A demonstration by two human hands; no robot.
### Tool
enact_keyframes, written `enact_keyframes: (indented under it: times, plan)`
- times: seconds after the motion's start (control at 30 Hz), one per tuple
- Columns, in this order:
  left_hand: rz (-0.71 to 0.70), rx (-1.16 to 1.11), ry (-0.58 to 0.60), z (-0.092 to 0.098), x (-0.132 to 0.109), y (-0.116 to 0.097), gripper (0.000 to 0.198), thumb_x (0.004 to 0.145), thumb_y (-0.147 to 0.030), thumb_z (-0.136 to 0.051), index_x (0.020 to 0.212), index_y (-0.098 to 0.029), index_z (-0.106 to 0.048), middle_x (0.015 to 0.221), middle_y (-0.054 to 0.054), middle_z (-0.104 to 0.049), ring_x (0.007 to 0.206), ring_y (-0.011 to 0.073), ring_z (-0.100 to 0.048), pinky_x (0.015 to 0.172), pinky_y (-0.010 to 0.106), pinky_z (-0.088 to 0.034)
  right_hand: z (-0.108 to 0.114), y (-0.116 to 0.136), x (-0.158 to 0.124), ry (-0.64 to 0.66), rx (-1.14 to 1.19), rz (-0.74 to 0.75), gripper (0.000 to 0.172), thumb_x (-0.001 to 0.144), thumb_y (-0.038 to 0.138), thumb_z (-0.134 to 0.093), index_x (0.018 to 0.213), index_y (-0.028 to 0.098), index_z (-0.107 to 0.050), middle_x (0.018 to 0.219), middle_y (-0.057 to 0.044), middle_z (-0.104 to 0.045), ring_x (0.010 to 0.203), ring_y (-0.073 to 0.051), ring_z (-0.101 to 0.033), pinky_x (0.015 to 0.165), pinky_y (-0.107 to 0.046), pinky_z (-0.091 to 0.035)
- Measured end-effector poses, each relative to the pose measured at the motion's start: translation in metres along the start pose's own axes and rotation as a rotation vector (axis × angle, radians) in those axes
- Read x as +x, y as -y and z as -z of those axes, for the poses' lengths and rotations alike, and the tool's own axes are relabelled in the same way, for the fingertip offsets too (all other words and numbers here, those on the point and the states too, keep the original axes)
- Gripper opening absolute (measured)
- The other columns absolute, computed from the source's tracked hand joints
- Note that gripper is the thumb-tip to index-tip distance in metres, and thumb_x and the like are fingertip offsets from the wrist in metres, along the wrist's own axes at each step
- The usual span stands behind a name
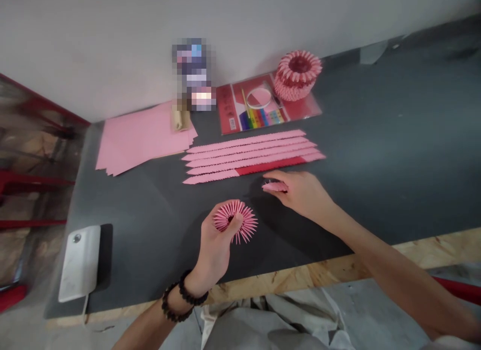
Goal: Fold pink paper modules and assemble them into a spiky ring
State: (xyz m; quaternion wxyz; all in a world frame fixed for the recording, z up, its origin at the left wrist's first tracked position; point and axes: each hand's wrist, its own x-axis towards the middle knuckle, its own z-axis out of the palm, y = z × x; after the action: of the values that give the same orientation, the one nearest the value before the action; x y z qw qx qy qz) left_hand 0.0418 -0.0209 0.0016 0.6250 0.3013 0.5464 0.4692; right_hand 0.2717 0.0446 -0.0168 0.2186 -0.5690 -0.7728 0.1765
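Between thumb and fingers, my left hand (218, 239) grips a round, spiky pink folded-paper ring (246, 224) with a dark hole at its middle. Over the table to its right, my right hand (298, 189) pinches a small stack of folded pink paper pieces (274, 186). The two hands are apart. Just beyond them lie several long rows of interlocked paper pieces (244, 149); the nearest one has a red stretch (270, 166) along its middle. At the back right a pink and red folded-paper vase (295, 86) stands upright.
Pink paper sheets (139, 137) lie at the back left, a small beige object (180, 118) on them. A pixelated upright device (197, 79) leans near the wall. Under the vase is a red printed packet (229, 112). A white power bank (79, 265) with a cable sits front left.
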Motion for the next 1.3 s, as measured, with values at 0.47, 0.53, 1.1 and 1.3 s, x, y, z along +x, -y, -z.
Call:
enact_keyframes:
  times: [0.47, 0.53, 1.1, 1.3]
  plan:
    - [0.080, -0.076, -0.056, -0.002, 0.002, -0.001, 0.029, 0.075, -0.033, -0.089, 0.097, -0.016, -0.078, 0.093, 0.004, -0.076, 0.085, 0.0170, -0.070, 0.085, 0.030, -0.056, -0.003, 0.011, -0.004, -0.036, 0.076, 0.084, 0.017, 0.100, 0.025, -0.056, 0.088, 0.023, -0.069, 0.080, -0.003, -0.074, 0.073, -0.019, -0.067, 0.071, -0.031, -0.045]
    - [0.080, -0.082, -0.062, -0.002, 0.002, -0.002, 0.029, 0.075, -0.033, -0.089, 0.097, -0.018, -0.078, 0.093, 0.004, -0.076, 0.084, 0.0175, -0.070, 0.084, 0.031, -0.057, -0.005, 0.007, -0.003, -0.047, 0.013, 0.073, 0.008, 0.096, 0.024, -0.063, 0.093, 0.024, -0.070, 0.088, -0.004, -0.075, 0.081, -0.022, -0.068, 0.074, -0.033, -0.047]
    - [-0.039, -0.049, -0.054, -0.003, 0.004, 0.000, 0.030, 0.078, -0.033, -0.087, 0.100, -0.017, -0.074, 0.094, 0.001, -0.073, 0.087, 0.0144, -0.067, 0.088, 0.028, -0.053, -0.028, 0.034, -0.013, -0.007, -0.051, 0.408, 0.028, 0.099, 0.022, -0.055, 0.120, 0.023, -0.075, 0.089, -0.006, -0.075, 0.104, -0.026, -0.068, 0.082, -0.039, -0.046]
    - [0.102, -0.159, -0.070, -0.003, 0.003, -0.007, 0.036, 0.071, -0.026, -0.087, 0.104, -0.019, -0.074, 0.098, 0.002, -0.075, 0.088, 0.0162, -0.069, 0.083, 0.028, -0.056, -0.016, 0.028, -0.010, 0.046, -0.126, 0.447, 0.042, 0.093, 0.013, -0.055, 0.132, 0.022, -0.067, 0.103, -0.008, -0.077, 0.104, -0.026, -0.071, 0.086, -0.039, -0.050]
